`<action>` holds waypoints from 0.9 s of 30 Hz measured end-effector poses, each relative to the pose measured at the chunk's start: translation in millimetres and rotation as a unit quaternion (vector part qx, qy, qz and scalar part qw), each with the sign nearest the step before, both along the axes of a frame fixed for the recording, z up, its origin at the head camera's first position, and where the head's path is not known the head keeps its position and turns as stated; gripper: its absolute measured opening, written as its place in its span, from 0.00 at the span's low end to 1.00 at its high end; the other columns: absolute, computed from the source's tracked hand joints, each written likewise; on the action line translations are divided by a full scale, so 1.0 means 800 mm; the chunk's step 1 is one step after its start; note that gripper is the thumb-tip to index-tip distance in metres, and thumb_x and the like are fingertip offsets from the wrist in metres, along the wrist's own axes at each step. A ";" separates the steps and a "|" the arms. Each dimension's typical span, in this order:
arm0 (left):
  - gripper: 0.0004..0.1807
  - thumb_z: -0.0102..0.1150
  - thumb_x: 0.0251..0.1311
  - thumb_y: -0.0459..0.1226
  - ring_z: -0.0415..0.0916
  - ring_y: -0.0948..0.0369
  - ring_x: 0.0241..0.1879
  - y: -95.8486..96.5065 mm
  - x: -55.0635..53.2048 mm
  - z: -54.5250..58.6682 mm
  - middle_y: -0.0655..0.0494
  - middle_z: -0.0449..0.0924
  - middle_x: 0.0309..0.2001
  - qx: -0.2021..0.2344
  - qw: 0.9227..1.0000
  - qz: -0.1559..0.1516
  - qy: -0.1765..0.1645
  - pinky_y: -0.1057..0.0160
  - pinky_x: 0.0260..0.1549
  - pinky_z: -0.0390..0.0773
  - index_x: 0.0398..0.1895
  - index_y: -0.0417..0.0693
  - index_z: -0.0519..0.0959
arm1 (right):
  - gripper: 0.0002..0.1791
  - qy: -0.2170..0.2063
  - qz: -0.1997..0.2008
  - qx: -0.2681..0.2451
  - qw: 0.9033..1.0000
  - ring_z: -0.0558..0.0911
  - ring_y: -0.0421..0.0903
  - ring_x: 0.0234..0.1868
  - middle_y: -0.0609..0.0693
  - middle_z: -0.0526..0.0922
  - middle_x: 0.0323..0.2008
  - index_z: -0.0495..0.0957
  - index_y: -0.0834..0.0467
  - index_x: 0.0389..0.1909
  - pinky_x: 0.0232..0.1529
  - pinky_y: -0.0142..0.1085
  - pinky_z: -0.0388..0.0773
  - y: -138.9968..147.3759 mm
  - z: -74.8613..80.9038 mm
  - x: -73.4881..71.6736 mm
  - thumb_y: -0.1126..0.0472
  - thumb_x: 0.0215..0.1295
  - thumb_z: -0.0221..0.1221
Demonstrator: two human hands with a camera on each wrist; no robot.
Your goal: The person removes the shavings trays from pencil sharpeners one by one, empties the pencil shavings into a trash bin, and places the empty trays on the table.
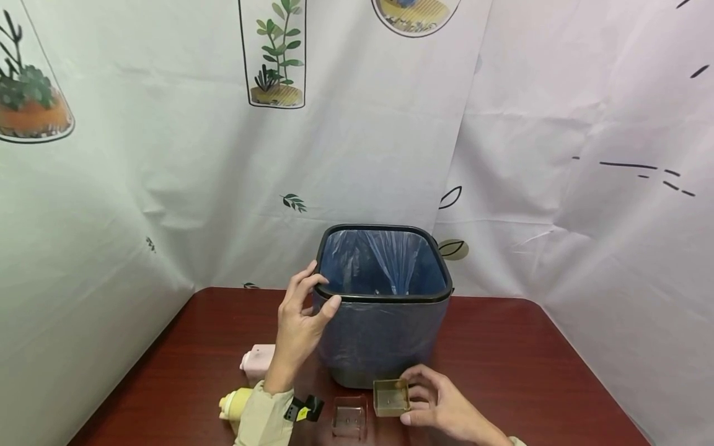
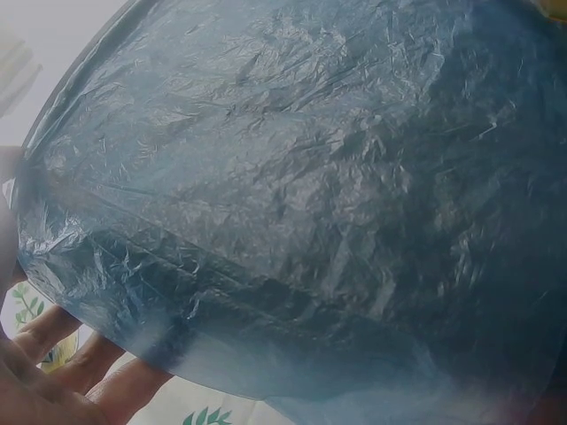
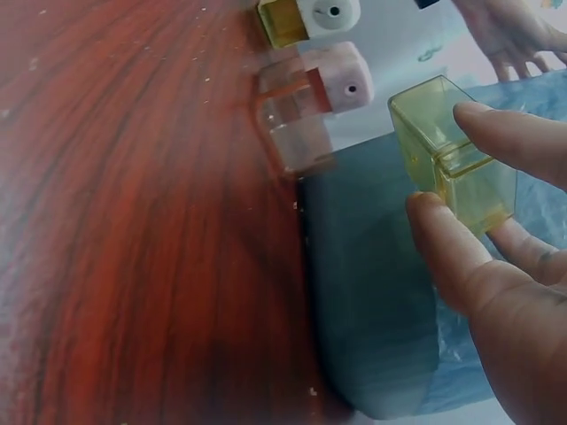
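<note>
A dark blue trash bin (image 1: 385,341) with a black rim and a translucent bag liner (image 1: 393,260) stands upright on the table. My left hand (image 1: 301,319) grips its near left corner, fingers over the left side and thumb at the front rim; in the left wrist view, fingers (image 2: 97,372) reach around the bagged wall. Between thumb and fingers, my right hand (image 1: 435,399) pinches a small clear yellow plastic box (image 1: 392,397), held in front of the bin near its base. A clear pinkish box (image 1: 349,418) lies on the table just left of it.
On the left, partly behind the left forearm, are a pink container (image 1: 259,359) and a yellow one (image 1: 235,404). The dark red table (image 1: 502,359) meets a white printed curtain (image 1: 357,142) behind and at both sides. A black strap (image 1: 304,410) is at the left wrist.
</note>
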State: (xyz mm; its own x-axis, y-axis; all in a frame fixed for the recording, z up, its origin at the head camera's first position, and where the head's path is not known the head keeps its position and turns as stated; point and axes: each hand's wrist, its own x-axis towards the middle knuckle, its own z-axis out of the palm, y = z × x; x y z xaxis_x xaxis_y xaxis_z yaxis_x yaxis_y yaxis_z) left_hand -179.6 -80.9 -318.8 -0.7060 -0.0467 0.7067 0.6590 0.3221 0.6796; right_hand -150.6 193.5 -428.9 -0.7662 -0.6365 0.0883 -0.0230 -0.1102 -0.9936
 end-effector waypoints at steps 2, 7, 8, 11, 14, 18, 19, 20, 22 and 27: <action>0.16 0.60 0.52 0.32 0.68 0.48 0.55 0.003 0.009 0.010 0.47 0.60 0.65 0.001 1.000 0.002 -0.006 0.45 0.37 0.77 0.46 0.47 0.74 | 0.27 -0.008 -0.002 0.007 1.000 0.76 0.50 0.49 0.68 0.65 0.54 0.58 0.72 0.55 0.48 0.40 0.74 0.001 -0.002 0.000 0.73 0.56 0.58; 0.16 0.60 0.53 0.31 0.68 0.48 0.54 0.004 0.015 0.016 0.45 0.60 0.65 0.000 1.000 0.004 -0.011 0.45 0.37 0.76 0.46 0.46 0.74 | 0.26 -0.003 -0.006 0.029 1.000 0.77 0.47 0.44 0.64 0.67 0.52 0.60 0.70 0.54 0.45 0.37 0.74 0.005 -0.012 0.000 0.72 0.56 0.59; 0.16 0.60 0.53 0.32 0.68 0.48 0.54 0.004 0.016 0.016 0.45 0.60 0.65 0.001 1.000 0.003 -0.012 0.45 0.37 0.76 0.46 0.46 0.74 | 0.26 -0.003 -0.007 0.034 0.999 0.77 0.46 0.43 0.63 0.67 0.51 0.60 0.70 0.53 0.44 0.36 0.74 0.005 -0.013 0.000 0.72 0.56 0.60; 0.16 0.60 0.53 0.32 0.67 0.48 0.55 0.004 0.016 0.015 0.46 0.60 0.65 0.001 1.000 0.001 -0.014 0.44 0.38 0.76 0.46 0.46 0.74 | 0.27 -0.009 -0.012 0.054 0.998 0.76 0.44 0.39 0.59 0.67 0.48 0.61 0.70 0.53 0.42 0.35 0.74 0.005 -0.017 0.001 0.71 0.54 0.61; 0.16 0.60 0.52 0.32 0.67 0.47 0.55 0.004 0.016 0.015 0.45 0.60 0.65 -0.001 1.000 0.002 -0.012 0.44 0.38 0.76 0.46 0.46 0.74 | 0.27 -0.010 -0.025 0.077 0.997 0.76 0.44 0.38 0.57 0.66 0.46 0.62 0.69 0.52 0.42 0.33 0.73 0.006 -0.019 0.002 0.69 0.53 0.63; 0.16 0.60 0.52 0.31 0.68 0.48 0.54 0.004 0.015 0.015 0.45 0.60 0.65 0.000 1.000 0.004 -0.008 0.44 0.37 0.76 0.46 0.46 0.74 | 0.27 -0.013 -0.032 0.091 0.995 0.76 0.45 0.38 0.55 0.68 0.43 0.64 0.68 0.51 0.41 0.33 0.73 0.007 -0.022 0.001 0.68 0.52 0.64; 0.16 0.60 0.52 0.31 0.68 0.48 0.54 0.004 0.016 0.015 0.45 0.60 0.65 0.000 1.000 0.004 -0.008 0.45 0.37 0.76 0.46 0.46 0.74 | 0.26 -0.013 -0.031 0.093 0.995 0.76 0.45 0.38 0.55 0.69 0.43 0.64 0.68 0.51 0.41 0.33 0.73 0.008 -0.024 0.001 0.68 0.52 0.64; 0.16 0.60 0.52 0.32 0.68 0.48 0.54 0.005 0.016 0.016 0.45 0.60 0.65 0.000 1.000 0.005 -0.009 0.45 0.37 0.76 0.46 0.46 0.74 | 0.26 -0.014 -0.030 0.094 0.995 0.76 0.45 0.38 0.55 0.70 0.42 0.64 0.68 0.51 0.40 0.33 0.74 0.008 -0.025 0.001 0.68 0.52 0.64; 0.16 0.60 0.52 0.31 0.68 0.48 0.54 0.005 0.016 0.016 0.45 0.60 0.65 0.001 1.000 0.006 -0.009 0.45 0.37 0.76 0.46 0.46 0.74 | 0.26 -0.015 -0.025 0.096 0.995 0.77 0.45 0.38 0.56 0.71 0.42 0.64 0.68 0.51 0.39 0.33 0.74 0.010 -0.029 0.000 0.68 0.53 0.63; 0.16 0.60 0.52 0.32 0.68 0.48 0.54 0.005 0.016 0.015 0.45 0.60 0.65 -0.001 1.000 0.007 -0.011 0.45 0.37 0.76 0.46 0.46 0.74 | 0.25 -0.023 -0.021 0.107 0.994 0.77 0.47 0.40 0.56 0.70 0.45 0.64 0.68 0.51 0.38 0.35 0.75 0.011 -0.035 -0.001 0.67 0.54 0.62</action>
State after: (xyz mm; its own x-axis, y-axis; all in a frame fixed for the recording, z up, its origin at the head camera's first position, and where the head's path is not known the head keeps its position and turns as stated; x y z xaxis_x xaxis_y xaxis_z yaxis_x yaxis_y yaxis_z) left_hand -166.4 -77.1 -306.5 -0.7208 -0.0557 0.6909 0.6389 0.3333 0.6934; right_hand -151.3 202.6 -456.6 -0.7922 -0.6049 -0.0806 0.0226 0.1029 -0.9944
